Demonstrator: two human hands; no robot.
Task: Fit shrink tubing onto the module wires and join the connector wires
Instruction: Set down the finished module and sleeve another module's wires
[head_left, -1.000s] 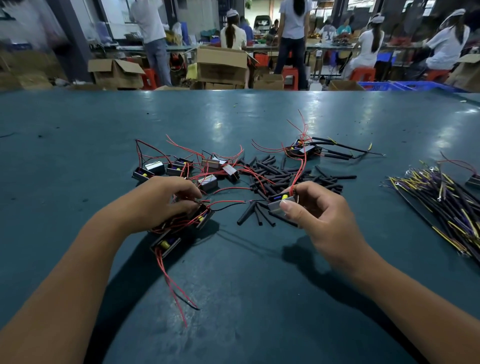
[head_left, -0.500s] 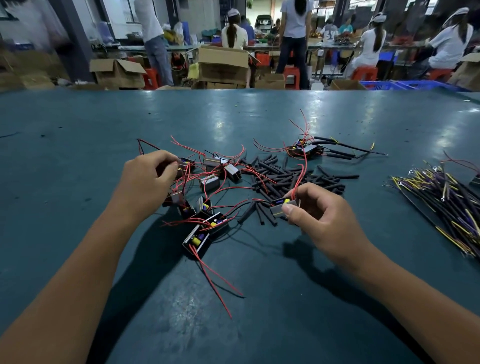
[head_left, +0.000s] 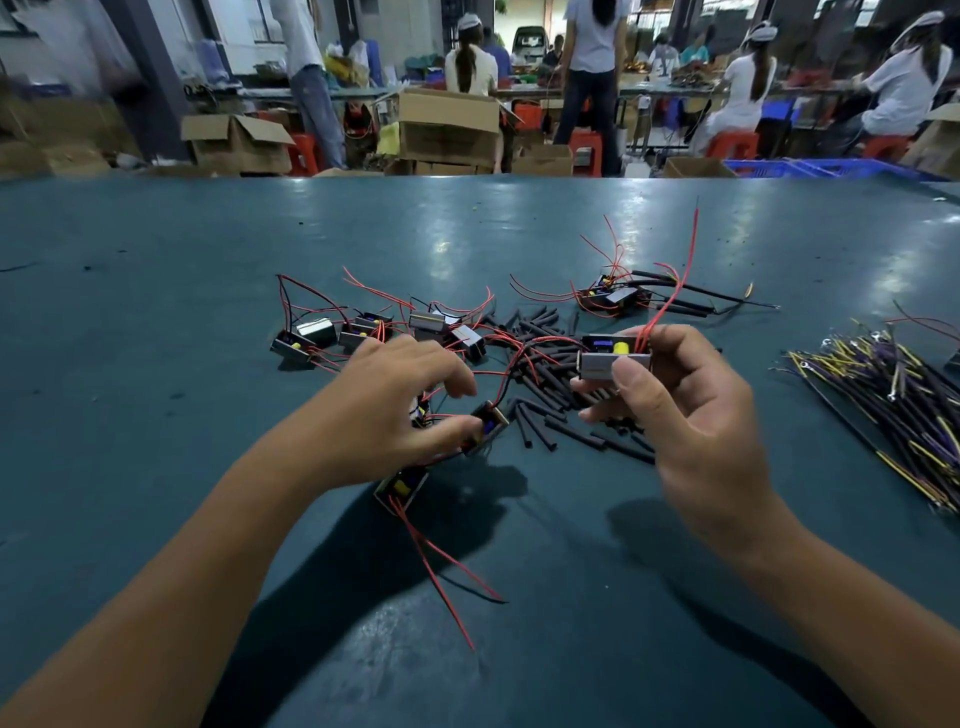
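Note:
My right hand (head_left: 691, 415) holds a small black module (head_left: 615, 361) off the table between thumb and fingers, its red wires (head_left: 670, 291) standing upward. My left hand (head_left: 384, 410) is curled over a clump of modules and pinches one module (head_left: 491, 422) between thumb and fingertips. Another module (head_left: 402, 486) lies just under that hand, trailing red wires (head_left: 441, 566) toward me. Between my hands lies a pile of short black shrink tubing pieces (head_left: 545, 364). Several more modules (head_left: 363, 330) lie in a row beyond my left hand.
A bundle of yellow and purple connector wires (head_left: 893, 405) lies at the right edge of the green table (head_left: 208, 312). One module with long black tubing on its wires (head_left: 618, 299) sits farther back. Cardboard boxes (head_left: 447, 127) and seated workers are beyond the table.
My right hand has lifted its module up off the table. My left hand has moved right and nearer, from the far row onto the clump of modules beside the tubing pile.

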